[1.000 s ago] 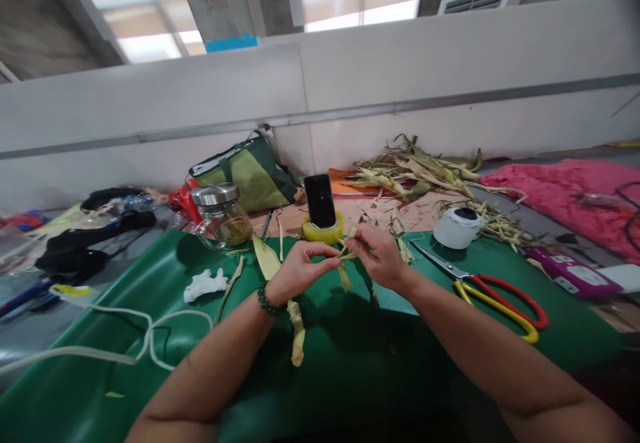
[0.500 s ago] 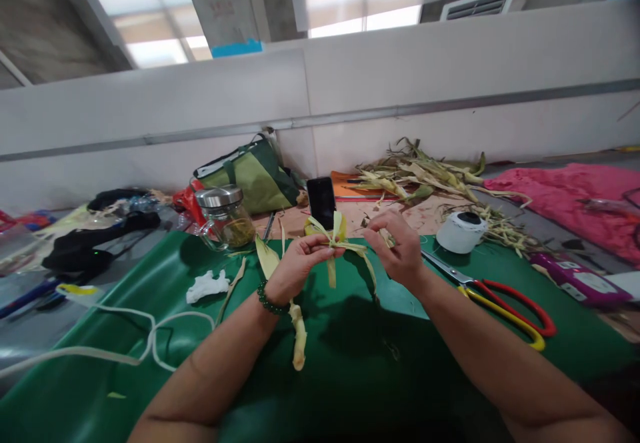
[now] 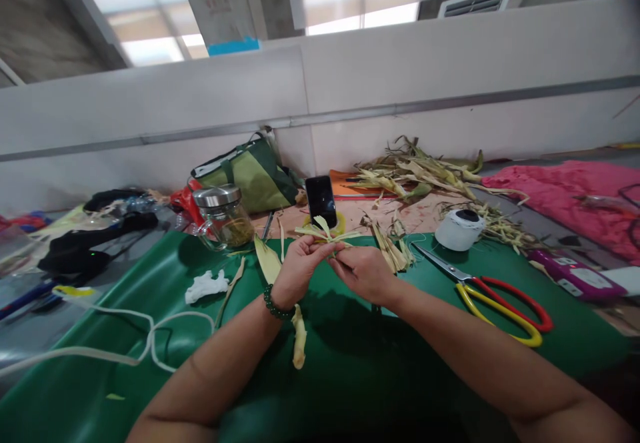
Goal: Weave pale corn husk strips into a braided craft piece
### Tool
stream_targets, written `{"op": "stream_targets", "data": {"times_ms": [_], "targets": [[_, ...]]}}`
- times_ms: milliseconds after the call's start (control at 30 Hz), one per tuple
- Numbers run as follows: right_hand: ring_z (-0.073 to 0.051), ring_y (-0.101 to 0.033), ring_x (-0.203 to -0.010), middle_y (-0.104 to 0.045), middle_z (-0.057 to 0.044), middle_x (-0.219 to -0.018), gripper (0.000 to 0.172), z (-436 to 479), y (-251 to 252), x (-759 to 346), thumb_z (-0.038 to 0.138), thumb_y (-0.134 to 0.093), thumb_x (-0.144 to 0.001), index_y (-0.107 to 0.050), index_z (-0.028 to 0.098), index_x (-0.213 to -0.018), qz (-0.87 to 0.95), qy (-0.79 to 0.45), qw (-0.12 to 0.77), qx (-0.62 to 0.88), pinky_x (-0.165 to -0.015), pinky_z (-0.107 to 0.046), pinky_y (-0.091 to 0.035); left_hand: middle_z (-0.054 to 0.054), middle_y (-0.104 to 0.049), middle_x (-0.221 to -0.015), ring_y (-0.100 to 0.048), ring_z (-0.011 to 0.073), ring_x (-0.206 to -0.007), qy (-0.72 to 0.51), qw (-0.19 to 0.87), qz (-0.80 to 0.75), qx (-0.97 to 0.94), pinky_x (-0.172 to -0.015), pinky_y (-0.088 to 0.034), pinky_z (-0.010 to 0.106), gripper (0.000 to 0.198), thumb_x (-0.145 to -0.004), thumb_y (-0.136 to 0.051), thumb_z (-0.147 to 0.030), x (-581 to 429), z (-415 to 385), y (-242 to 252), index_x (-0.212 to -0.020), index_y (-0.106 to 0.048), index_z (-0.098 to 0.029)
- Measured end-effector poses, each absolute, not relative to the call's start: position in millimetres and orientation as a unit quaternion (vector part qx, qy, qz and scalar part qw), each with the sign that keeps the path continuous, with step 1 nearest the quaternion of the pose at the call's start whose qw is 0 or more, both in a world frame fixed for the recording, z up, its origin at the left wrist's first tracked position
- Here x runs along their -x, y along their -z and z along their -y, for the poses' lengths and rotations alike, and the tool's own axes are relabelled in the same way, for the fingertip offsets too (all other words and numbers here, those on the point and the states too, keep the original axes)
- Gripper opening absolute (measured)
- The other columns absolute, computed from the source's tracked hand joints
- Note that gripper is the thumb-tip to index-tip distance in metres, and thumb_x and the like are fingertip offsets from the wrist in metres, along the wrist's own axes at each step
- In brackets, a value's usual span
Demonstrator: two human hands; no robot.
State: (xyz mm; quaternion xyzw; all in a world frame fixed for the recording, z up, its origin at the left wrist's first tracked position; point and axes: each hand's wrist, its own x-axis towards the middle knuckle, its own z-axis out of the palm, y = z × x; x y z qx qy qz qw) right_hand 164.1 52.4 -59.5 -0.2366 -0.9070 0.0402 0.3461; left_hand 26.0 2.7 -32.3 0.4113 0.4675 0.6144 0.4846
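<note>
Between my hands is a small bundle of pale corn husk strips (image 3: 325, 230), their ends fanning out above my fingers. My left hand (image 3: 299, 264), with a green bead bracelet at the wrist, pinches the bundle where the strips cross. My right hand (image 3: 364, 271) meets it from the other side, fingertips closed on the bundle close to the left ones. What exactly the right fingertips grip is partly hidden. A pale stalk piece (image 3: 299, 340) lies below my left wrist, and a wide husk leaf (image 3: 267, 261) lies beyond it.
Scissors (image 3: 480, 286) with red and yellow handles lie at right, near a white thread spool (image 3: 460, 230). Dried husks (image 3: 393, 246) lie behind my right hand. A phone (image 3: 321, 198) stands ahead. A glass jar (image 3: 225, 220), white tissue (image 3: 207, 287) and white cable (image 3: 150, 336) are at left.
My right hand has come down and left from its raised place, joining my left hand at the husk bundle. Husk pieces behind it now show on the mat. My left hand has barely moved.
</note>
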Motion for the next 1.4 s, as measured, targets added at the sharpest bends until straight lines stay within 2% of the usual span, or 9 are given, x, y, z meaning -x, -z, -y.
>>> {"op": "stream_targets", "data": {"times_ms": [400, 633, 767, 867, 967, 1067, 1200, 1300, 1400], "targets": [[-0.011, -0.048, -0.053, -0.054, -0.002, -0.054, 0.038, -39.7, 64.3, -158.4, 0.026, -0.037, -0.094, -0.051, 0.017, -0.06, 0.907, -0.022, 0.385, 0.171, -0.055, -0.027, -0.029, 0.006, -0.074, -0.073, -0.07, 0.0234, -0.079, -0.629, 0.432, -0.473, -0.44, -0.078, -0.051, 0.032, 0.033, -0.058, -0.08, -0.035, -22.8, 0.3, 27.1, -0.081, -0.068, -0.014], [-0.012, -0.053, -0.059, -0.059, 0.0, -0.067, 0.018, -51.6, 52.4, -160.4, 0.034, -0.055, -0.081, -0.052, 0.018, -0.073, 0.789, -0.387, 0.42, 0.225, -0.055, -0.023, -0.039, 0.008, -0.074, -0.089, -0.067, 0.0237, -0.094, -0.62, 0.464, -0.431, -0.462, -0.09, -0.046, 0.035, 0.036, -0.063, -0.078, -0.036, -19.8, 0.9, 24.4, -0.092, -0.072, -0.015], [-0.014, -0.059, -0.066, -0.063, -0.001, -0.074, 0.023, -55.9, 49.6, -156.4, 0.039, -0.062, -0.073, -0.057, 0.018, -0.083, 0.694, -0.535, 0.437, 0.202, -0.061, -0.026, -0.045, 0.009, -0.073, -0.098, -0.063, 0.0245, -0.101, -0.612, 0.45, -0.434, -0.485, -0.097, -0.042, 0.037, 0.031, -0.069, -0.072, -0.039, -22.4, 3.4, 25.1, -0.088, -0.074, -0.015], [-0.014, -0.056, -0.068, -0.062, -0.002, -0.073, 0.017, -63.2, 43.9, -162.9, 0.035, -0.056, -0.076, -0.06, 0.018, -0.077, 0.726, -0.488, 0.442, 0.197, -0.064, -0.026, -0.044, 0.009, -0.072, -0.102, -0.062, 0.0241, -0.101, -0.596, 0.46, -0.445, -0.485, -0.094, -0.043, 0.036, 0.03, -0.064, -0.075, -0.029, -19.7, 0.6, 26.8, -0.091, -0.073, -0.016], [-0.013, -0.05, -0.065, -0.056, -0.001, -0.068, 0.013, -73.7, 32.5, -179.6, 0.027, -0.053, -0.078, -0.057, 0.017, -0.072, 0.802, -0.402, 0.394, 0.202, -0.061, -0.025, -0.039, 0.004, -0.071, -0.098, -0.063, 0.0183, -0.089, -0.639, 0.422, -0.466, -0.442, -0.078, -0.047, 0.027, 0.034, -0.059, -0.072, -0.019, -7.7, -7.6, 26.8, -0.093, -0.07, -0.018], [-0.012, -0.048, -0.067, -0.055, -0.001, -0.071, 0.011, -80.4, 21.0, -195.9, 0.02, -0.048, -0.082, -0.055, 0.016, -0.075, 0.886, -0.296, 0.308, 0.177, -0.063, -0.024, -0.038, 0.001, -0.067, -0.077, -0.059, 0.0116, -0.072, -0.695, 0.372, -0.483, -0.381, -0.067, -0.045, 0.022, 0.022, -0.071, -0.064, -0.036, 7.3, -14.9, 24.6, -0.084, -0.068, -0.018], [-0.013, -0.053, -0.071, -0.061, -0.002, -0.077, 0.013, -79.7, 15.3, -204.1, 0.016, -0.047, -0.086, -0.059, 0.016, -0.085, 0.941, -0.23, 0.208, 0.134, -0.066, -0.024, -0.039, 0.005, -0.062, -0.061, -0.058, 0.0145, -0.063, -0.536, 0.443, -0.533, -0.482, -0.064, -0.044, 0.026, 0.058, -0.08, -0.041, -0.064, 9.3, -13.9, 22.5, -0.063, -0.065, -0.014], [-0.014, -0.055, -0.074, -0.062, -0.004, -0.08, 0.014, -80.2, 17.3, -203.8, 0.015, -0.049, -0.087, -0.062, 0.016, -0.088, 0.947, -0.21, 0.214, 0.117, -0.068, -0.024, -0.04, 0.005, -0.067, -0.07, -0.06, 0.016, -0.072, -0.417, 0.448, -0.534, -0.584, -0.073, -0.044, 0.027, 0.046, -0.075, -0.058, -0.058, -3.2, -8.0, 22.6, -0.078, -0.068, -0.013], [-0.014, -0.055, -0.075, -0.059, -0.005, -0.08, 0.016, -84.7, 20.6, -203.2, 0.016, -0.049, -0.088, -0.065, 0.015, -0.09, 0.944, -0.183, 0.253, 0.107, -0.068, -0.025, -0.041, 0.003, -0.068, -0.072, -0.063, 0.0166, -0.074, -0.401, 0.487, -0.516, -0.58, -0.075, -0.046, 0.029, 0.046, -0.07, -0.07, -0.049, -13.3, -4.7, 25.0, -0.1, -0.061, -0.015]]}}
